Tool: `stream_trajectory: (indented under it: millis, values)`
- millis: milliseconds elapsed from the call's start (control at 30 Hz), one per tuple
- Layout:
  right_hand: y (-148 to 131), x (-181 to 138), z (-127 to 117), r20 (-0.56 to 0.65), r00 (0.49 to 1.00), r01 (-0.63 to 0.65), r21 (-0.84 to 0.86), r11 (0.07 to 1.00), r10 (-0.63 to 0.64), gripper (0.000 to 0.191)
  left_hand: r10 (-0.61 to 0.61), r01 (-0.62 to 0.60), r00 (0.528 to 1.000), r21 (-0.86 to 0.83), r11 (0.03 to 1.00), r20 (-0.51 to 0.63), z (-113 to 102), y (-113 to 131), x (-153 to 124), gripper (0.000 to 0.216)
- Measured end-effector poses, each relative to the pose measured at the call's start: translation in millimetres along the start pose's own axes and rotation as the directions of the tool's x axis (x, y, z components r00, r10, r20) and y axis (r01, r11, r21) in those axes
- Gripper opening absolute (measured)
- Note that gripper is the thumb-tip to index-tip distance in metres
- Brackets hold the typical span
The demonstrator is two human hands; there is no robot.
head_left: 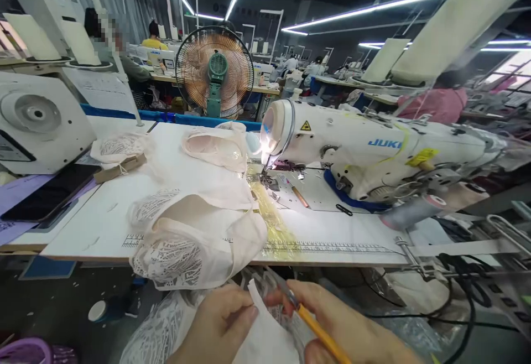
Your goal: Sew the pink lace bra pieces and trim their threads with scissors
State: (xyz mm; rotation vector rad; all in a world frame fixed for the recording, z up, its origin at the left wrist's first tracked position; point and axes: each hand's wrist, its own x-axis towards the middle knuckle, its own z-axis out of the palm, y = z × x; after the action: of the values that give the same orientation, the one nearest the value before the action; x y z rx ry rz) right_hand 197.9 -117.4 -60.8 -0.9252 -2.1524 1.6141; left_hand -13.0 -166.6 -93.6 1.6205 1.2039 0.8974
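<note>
My left hand (224, 317) is closed, thumb and fingertips pinching a white fabric strip (259, 297) in front of the table edge. Close beside it, my right hand (332, 314) is wrapped round orange-handled scissors (319, 331), their metal blades pointing up and left near the strip; the tips are blurred. White lace fabric (160, 325) hangs below the left hand. Over the table edge drapes a cream garment with lace cups (178, 256). Another cream garment piece (215, 145) lies farther back, by the sewing machine's needle area.
A white JUKI sewing machine (352, 137), its lamp lit, stands on the white table (99, 225). Yellow translucent tape (269, 220) runs toward the front edge. A phone (50, 192) lies left, a small orange-handled tool (299, 197) by the needle. Behind stands a fan (214, 71); people work farther back.
</note>
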Motion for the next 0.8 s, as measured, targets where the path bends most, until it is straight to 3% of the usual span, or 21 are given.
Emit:
stream_trajectory:
  millis: [133, 200, 367, 467, 567, 633, 733, 800]
  values:
    - [18, -9, 30, -0.115, 0.989, -0.072, 0.209, 0.975, 0.097, 0.049, -0.017, 0.007, 0.989, -0.066, 0.998, -0.146, 5, 0, -1, 0.019]
    - [29, -15, 41, -0.198, 0.969, -0.087, 0.274, 0.958, 0.144, 0.047, -0.059, 0.032, 0.971, -0.120, 0.992, -0.233, 10, -4, -2, 0.028]
    - [46, -28, 53, -0.468, 0.865, -0.038, 0.298, 0.954, 0.181, 0.037, -0.056, 0.022, 0.932, -0.096, 0.995, -0.359, 24, -11, -7, 0.049]
    - [47, -31, 58, -0.585, 0.799, -0.004, 0.226, 0.974, 0.139, 0.030, -0.119, 0.061, 0.924, -0.169, 0.984, -0.363, 29, -9, -7, 0.037]
    - [47, -32, 65, -0.703, 0.699, -0.004, 0.176, 0.984, 0.129, 0.028, -0.226, 0.135, 0.925, -0.291, 0.947, -0.307, 29, -3, -7, 0.016]
    - [47, -32, 69, -0.733, 0.666, -0.001, 0.189, 0.982, 0.142, 0.030, -0.271, 0.169, 0.928, -0.356, 0.919, -0.258, 25, 2, -6, 0.015]
    - [44, -36, 70, -0.728, 0.672, -0.017, 0.171, 0.985, 0.137, 0.026, -0.301, 0.191, 0.932, -0.433, 0.881, -0.201, 21, 8, -4, 0.022]
    - [38, -40, 65, -0.687, 0.720, -0.030, 0.102, 0.994, 0.092, 0.021, -0.303, 0.201, 0.939, -0.455, 0.867, -0.164, 20, 10, -2, 0.026]
